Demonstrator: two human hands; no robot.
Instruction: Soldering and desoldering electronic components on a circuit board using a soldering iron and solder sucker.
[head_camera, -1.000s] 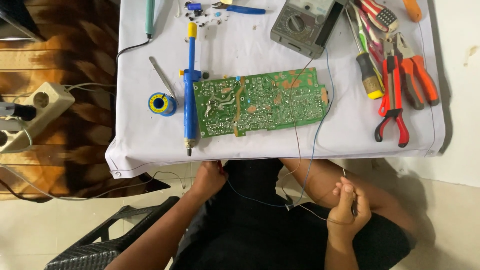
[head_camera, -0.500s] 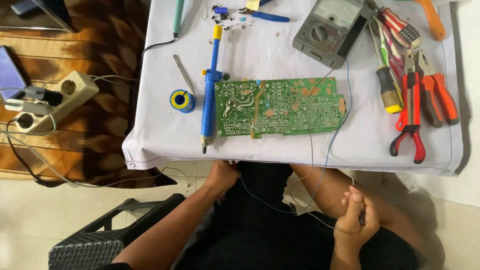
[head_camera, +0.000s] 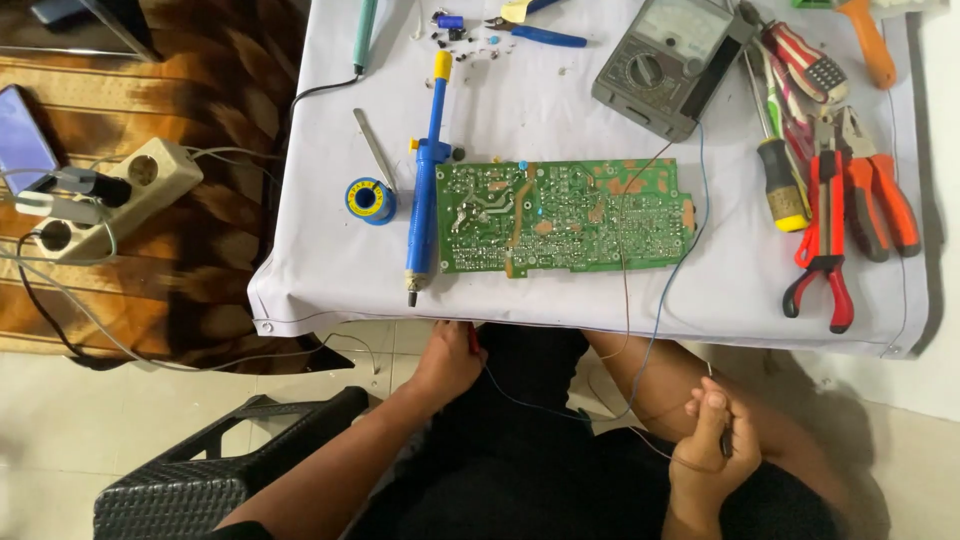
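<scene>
Head view: we pinch a red probe (head_camera: 472, 338) in our left hand (head_camera: 447, 362) below the table edge (head_camera: 330, 300), our right hand (head_camera: 712, 440) closes on a black probe (head_camera: 727, 438); green circuit board (head_camera: 565, 216) lies on the table, by the multimeter (head_camera: 668, 62).

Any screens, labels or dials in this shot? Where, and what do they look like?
Grey analogue multimeter: table top centre, pale meter window, round black dial.
Phone: far left on the brown rug, tilted, bluish-lit screen.
Solder spool: left of the green circuit board, round blue, yellow ring label.
Dark screen corner: top left, contents not visible.
</scene>
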